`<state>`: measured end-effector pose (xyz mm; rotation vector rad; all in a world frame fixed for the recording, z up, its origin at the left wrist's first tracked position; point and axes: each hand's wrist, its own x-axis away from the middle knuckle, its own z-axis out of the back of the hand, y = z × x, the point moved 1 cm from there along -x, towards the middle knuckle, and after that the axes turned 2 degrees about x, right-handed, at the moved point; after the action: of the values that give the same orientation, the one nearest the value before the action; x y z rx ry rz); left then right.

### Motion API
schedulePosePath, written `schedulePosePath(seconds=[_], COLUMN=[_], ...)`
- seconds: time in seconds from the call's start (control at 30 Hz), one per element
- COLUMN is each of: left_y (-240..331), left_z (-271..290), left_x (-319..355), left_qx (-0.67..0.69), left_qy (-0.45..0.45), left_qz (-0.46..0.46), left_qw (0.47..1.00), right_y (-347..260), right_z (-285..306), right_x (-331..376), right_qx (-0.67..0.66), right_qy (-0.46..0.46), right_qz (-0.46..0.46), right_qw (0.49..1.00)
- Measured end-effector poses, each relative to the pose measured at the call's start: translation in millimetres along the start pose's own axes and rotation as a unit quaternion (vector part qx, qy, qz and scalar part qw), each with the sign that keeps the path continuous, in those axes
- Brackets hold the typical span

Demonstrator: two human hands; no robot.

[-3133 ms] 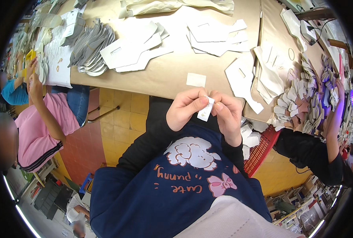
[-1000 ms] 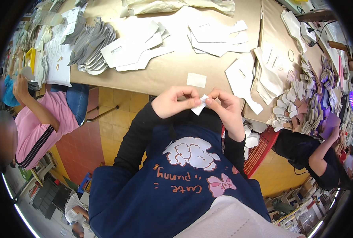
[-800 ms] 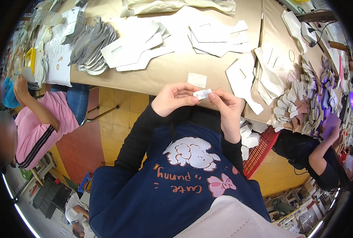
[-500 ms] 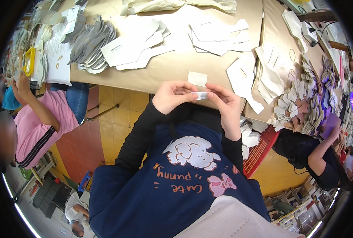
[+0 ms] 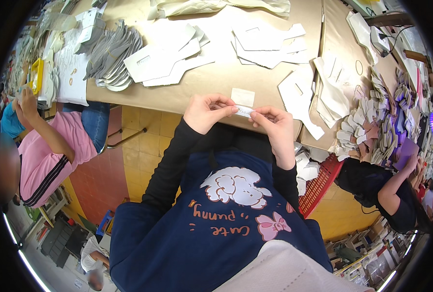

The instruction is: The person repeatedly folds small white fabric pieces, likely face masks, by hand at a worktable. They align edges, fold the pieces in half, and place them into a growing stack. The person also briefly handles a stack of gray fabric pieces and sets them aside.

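Between my two hands, just over the table's near edge, a small white printed label strip (image 5: 243, 111) is stretched. My left hand (image 5: 207, 111) pinches its left end between thumb and fingers. Its right end is pinched by my right hand (image 5: 273, 122) in the same way. Right behind the strip, a small pale rectangular piece (image 5: 243, 96) lies flat on the brown-covered table (image 5: 177, 95). White cut-out pieces with slots lie beyond my hands: one stack (image 5: 165, 58) to the left, another (image 5: 267, 44) farther back, and a single piece (image 5: 296, 97) to the right.
Grey cut pieces (image 5: 113, 56) are heaped at the left, near a yellow tray (image 5: 36, 75). Piles of small pieces (image 5: 367, 124) cover the right side. A red basket (image 5: 321, 182) stands below the table's edge. A person in pink (image 5: 56, 151) sits left; another in black (image 5: 396, 194) sits right.
The label strip has tilted, its left end now higher and farther from me. My left hand has risen slightly, and my right hand has moved a little left. Both keep their pinch.
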<state>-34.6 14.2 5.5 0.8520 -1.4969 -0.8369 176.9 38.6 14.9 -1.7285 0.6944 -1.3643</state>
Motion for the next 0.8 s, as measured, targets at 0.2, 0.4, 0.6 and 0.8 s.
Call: schedulePosePath(seconds=[0.2,0.4,0.6,0.8], left_y=[-6.6,-12.4,-13.5,-11.5], left_z=[-1.3,1.0,-1.3,-10.6], left_x=[-8.9,-16.5,-20.8,-23.2], left_qx=[-0.028,-0.030,-0.022,-0.103], left_qy=[0.018,0.020,0.031,0.097], left_qz=[0.007,0.016,-0.020,-0.051], left_qw=[0.999,0.999,0.999,0.989], right_y=[-0.3,3.3,9.7,11.0], right_z=[-0.2,2.0,3.8,1.2], right_x=[-7.8,-17.3,-26.3,-30.4], right_qx=[0.098,0.126,0.135,0.191], right_qy=[0.035,0.037,0.045,0.086], right_qz=[-0.038,-0.004,0.032,0.037], right_qw=[0.994,0.991,0.989,0.977])
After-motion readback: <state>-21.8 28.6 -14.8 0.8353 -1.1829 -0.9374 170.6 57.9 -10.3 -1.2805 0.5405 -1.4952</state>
